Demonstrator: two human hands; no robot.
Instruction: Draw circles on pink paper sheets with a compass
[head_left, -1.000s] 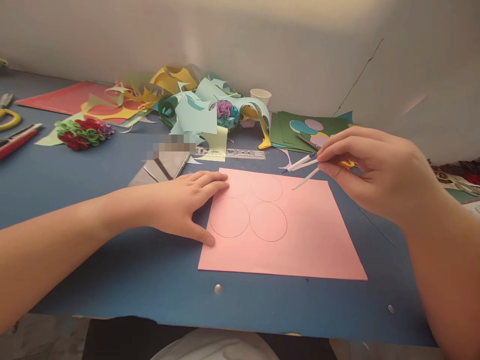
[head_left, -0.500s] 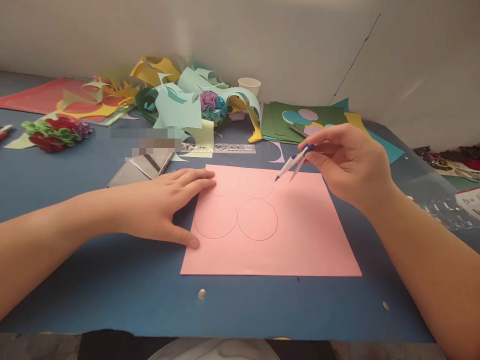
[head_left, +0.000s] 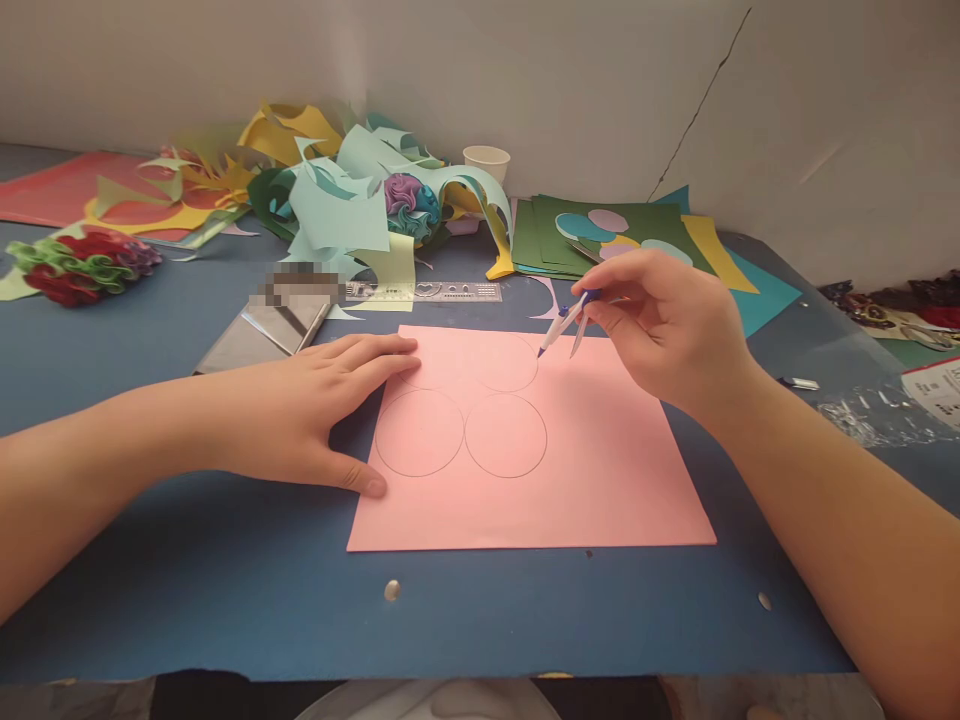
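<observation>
A pink sheet of paper [head_left: 600,480] lies on the blue table, with two whole pencil circles drawn side by side and parts of further circles along its far edge. My left hand [head_left: 322,410] rests with fingers spread on the sheet's left edge. Between the thumb and fingers of my right hand [head_left: 667,330] is a white and blue drawing compass [head_left: 559,325]. It is tilted over the far right part of the sheet, its pencil tip beside the upper circle's right side. Whether the tips touch the paper I cannot tell.
A clear stencil ruler [head_left: 457,292] and a phone-like grey object [head_left: 259,335] lie beyond the sheet. Farther back are paper scraps [head_left: 337,215], a paper cup [head_left: 487,160], green sheets [head_left: 544,235] with cut ovals, and a ruffled paper flower cluster [head_left: 82,265] at left.
The view has shifted slightly, moving everything a little left in the picture. My right hand still holds the compass near the upper circle, and my left hand stays on the sheet.
</observation>
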